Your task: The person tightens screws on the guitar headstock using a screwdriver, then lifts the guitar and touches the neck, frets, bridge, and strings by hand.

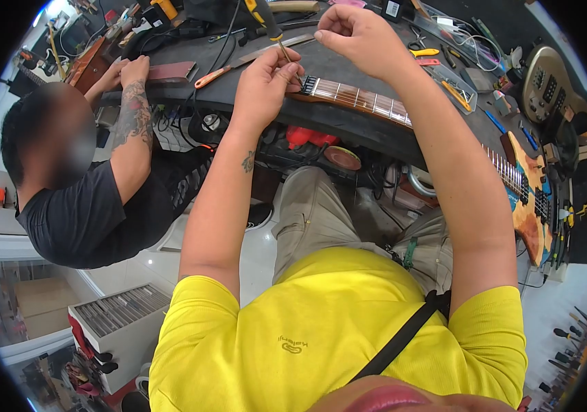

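Note:
A guitar with a wooden neck (359, 97) lies on the dark workbench, its body standing out at the right (530, 199). My left hand (271, 79) is at the nut end of the neck, its fingers closed around the shaft of a yellow and black screwdriver (264, 17), which stands nearly upright with its tip hidden by the fingers. Above and to the right of it, my right hand (357, 34) hovers over the bench with its fingers curled and thumb near the fingertips. Whether anything is between those fingers is too small to tell.
At the left a co-worker in a dark shirt (81, 220) works at the same bench. A file with an orange handle (212, 77) lies left of my hands. Tools and a clear tray (455, 86) lie at the right, near another guitar body (547, 86). Cables hang below the bench.

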`<state>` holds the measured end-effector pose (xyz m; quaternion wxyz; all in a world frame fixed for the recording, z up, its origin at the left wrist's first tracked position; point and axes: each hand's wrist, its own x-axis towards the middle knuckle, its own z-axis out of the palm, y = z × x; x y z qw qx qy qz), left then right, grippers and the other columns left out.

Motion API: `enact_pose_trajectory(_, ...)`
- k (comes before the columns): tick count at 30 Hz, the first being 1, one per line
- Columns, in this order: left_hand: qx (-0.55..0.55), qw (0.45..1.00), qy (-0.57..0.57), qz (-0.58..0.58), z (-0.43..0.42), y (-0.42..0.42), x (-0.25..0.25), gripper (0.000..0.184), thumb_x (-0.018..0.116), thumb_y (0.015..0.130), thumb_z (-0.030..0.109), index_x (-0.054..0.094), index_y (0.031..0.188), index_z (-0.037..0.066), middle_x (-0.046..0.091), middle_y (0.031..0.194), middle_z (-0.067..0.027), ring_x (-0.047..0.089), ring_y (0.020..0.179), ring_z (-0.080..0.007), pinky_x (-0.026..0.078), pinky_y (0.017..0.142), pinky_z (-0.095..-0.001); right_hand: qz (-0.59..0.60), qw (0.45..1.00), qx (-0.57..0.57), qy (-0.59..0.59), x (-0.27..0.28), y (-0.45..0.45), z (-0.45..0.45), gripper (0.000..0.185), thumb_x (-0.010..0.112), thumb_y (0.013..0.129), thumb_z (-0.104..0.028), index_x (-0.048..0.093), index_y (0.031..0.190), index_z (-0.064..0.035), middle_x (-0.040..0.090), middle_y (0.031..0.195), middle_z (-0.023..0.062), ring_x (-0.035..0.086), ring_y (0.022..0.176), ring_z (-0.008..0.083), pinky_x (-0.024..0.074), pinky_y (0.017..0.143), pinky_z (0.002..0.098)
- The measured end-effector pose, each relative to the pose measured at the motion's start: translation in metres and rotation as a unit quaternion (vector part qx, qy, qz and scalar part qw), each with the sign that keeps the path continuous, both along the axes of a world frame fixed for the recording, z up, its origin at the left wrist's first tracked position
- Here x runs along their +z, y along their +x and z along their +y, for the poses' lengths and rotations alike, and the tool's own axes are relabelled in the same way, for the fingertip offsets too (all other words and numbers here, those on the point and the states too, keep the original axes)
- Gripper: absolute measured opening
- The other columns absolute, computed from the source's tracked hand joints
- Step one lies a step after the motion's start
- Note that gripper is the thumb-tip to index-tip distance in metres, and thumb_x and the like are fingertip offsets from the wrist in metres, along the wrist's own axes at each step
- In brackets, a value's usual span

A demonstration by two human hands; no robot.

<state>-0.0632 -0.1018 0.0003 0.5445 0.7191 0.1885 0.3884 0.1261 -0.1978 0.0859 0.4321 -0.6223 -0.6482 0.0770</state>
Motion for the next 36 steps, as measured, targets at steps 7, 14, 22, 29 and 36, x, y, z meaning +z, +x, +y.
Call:
enact_pose_trajectory(7, 0.011, 0.993, 0.093, 0.072, -0.006, 0.0, 0.002, 0.017, 0.06, 0.104, 0.006, 0.066, 0.117, 0.0, 0.071, 0.097, -0.0027, 0.065, 0.085, -0.0068, 0.056, 0.078, -0.0237, 0.019, 0.988, 0.129, 0.085, 0.039, -0.016, 0.001, 0.019, 0.069, 0.085, -0.002, 0.068, 0.103, 0.0001, 0.065, 0.077, 0.007, 0.062, 0.073, 0.0179, 0.052, 0.07, 0.0326)
enact_pose_trajectory(14, -0.018, 0.986, 0.126, 0.107, 0.001, 0.001, -0.002, 0.016, 0.062, 0.103, 0.007, 0.069, 0.115, 0.0, 0.072, 0.093, -0.0014, 0.064, 0.083, -0.0063, 0.054, 0.078, -0.0235, -0.374, 0.923, 0.046, -0.077, 0.109, -0.041, 0.001, 0.034, 0.083, 0.081, -0.033, 0.078, 0.089, -0.0006, 0.076, 0.09, 0.0199, 0.073, 0.086, 0.0392, 0.0568, 0.079, 0.0443)
enact_pose_trajectory(22, -0.025, 0.992, 0.055, 0.113, 0.003, -0.001, -0.001, 0.018, 0.063, 0.102, 0.008, 0.069, 0.117, 0.0, 0.071, 0.093, -0.0018, 0.065, 0.088, -0.0064, 0.055, 0.082, -0.0226, -0.314, 0.933, 0.123, -0.125, 0.129, -0.052, 0.005, 0.036, 0.076, 0.085, -0.023, 0.076, 0.117, -0.0063, 0.073, 0.121, 0.0179, 0.069, 0.114, 0.0326, 0.0545, 0.096, 0.0409)
enact_pose_trajectory(29, -0.007, 1.0, 0.026, 0.015, -0.004, 0.004, 0.004, 0.021, 0.069, 0.098, 0.006, 0.069, 0.117, -0.003, 0.072, 0.091, -0.0036, 0.067, 0.085, -0.0089, 0.055, 0.078, -0.0224, -0.443, 0.879, -0.016, -0.176, 0.129, -0.061, 0.003, 0.065, 0.067, 0.089, -0.066, 0.078, 0.103, -0.003, 0.076, 0.105, 0.0222, 0.072, 0.104, 0.038, 0.0576, 0.087, 0.046)
enact_pose_trajectory(36, 0.02, 0.998, 0.024, -0.047, -0.002, 0.009, -0.001, 0.018, 0.07, 0.096, 0.003, 0.07, 0.112, -0.005, 0.074, 0.091, -0.0071, 0.07, 0.084, -0.0107, 0.056, 0.078, -0.0255, -0.396, 0.912, 0.025, -0.105, 0.123, -0.045, 0.011, 0.039, 0.072, 0.091, -0.038, 0.078, 0.107, -0.0033, 0.076, 0.107, 0.0194, 0.072, 0.104, 0.0368, 0.0569, 0.088, 0.0425)
